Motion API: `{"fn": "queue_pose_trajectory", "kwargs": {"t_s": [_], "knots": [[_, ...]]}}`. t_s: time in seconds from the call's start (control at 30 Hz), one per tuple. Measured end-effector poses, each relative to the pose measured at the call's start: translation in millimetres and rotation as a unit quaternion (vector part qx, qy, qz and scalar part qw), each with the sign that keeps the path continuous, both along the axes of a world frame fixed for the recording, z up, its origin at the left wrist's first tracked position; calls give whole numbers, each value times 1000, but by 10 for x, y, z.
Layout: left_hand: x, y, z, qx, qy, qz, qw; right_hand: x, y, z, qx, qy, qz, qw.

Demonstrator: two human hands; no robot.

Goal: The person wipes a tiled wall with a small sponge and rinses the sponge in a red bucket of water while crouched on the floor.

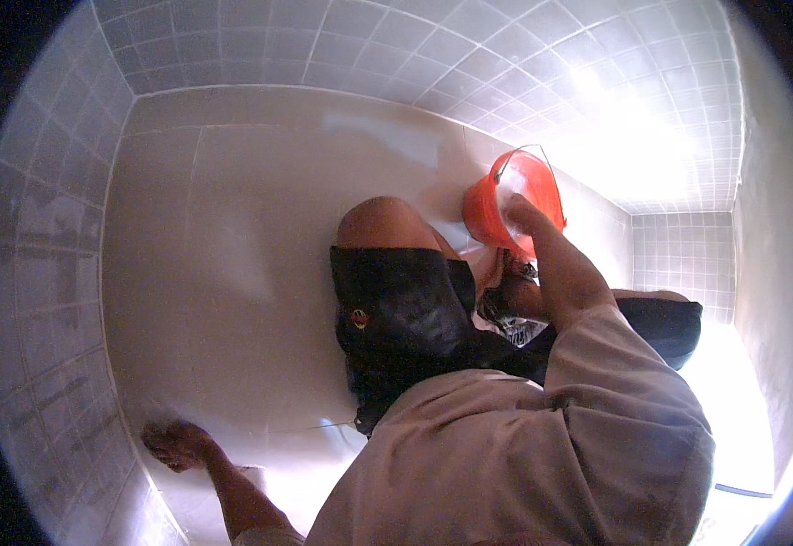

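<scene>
An orange-red bucket (481, 211) with a thin wire handle stands tilted ahead of me on the right, by the foot of the tiled wall. My right hand (520, 215) reaches down inside it; its fingers are hidden against something whitish in there. Low on the left, my left hand (176, 444) is at the floor, close to the base of the left wall. Its fingers look curled, but blur and shadow hide what they hold, if anything.
Large pale tiles cover the floor (232, 227). Small grey tiles line the left wall (50, 273) and far wall (369, 45). My bent legs in black shorts (396, 300) lie between my hands. A plain pale wall (778, 182) rises on the right, beside strong glare.
</scene>
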State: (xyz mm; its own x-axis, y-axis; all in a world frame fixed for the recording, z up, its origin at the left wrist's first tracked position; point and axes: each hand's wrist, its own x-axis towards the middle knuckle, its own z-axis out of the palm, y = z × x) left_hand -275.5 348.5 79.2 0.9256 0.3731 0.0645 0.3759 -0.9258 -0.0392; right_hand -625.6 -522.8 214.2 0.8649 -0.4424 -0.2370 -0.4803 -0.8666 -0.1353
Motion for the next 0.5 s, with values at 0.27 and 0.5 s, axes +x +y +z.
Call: {"fn": "queue_pose_trajectory", "kwargs": {"t_s": [0.27, 0.5], "knots": [[-27, 309, 429, 52, 12, 63, 997, 1283, 1067, 665, 221, 84, -303, 923], [-90, 255, 237, 51, -15, 15, 998, 1242, 1078, 1278, 169, -102, -221, 955]]}}
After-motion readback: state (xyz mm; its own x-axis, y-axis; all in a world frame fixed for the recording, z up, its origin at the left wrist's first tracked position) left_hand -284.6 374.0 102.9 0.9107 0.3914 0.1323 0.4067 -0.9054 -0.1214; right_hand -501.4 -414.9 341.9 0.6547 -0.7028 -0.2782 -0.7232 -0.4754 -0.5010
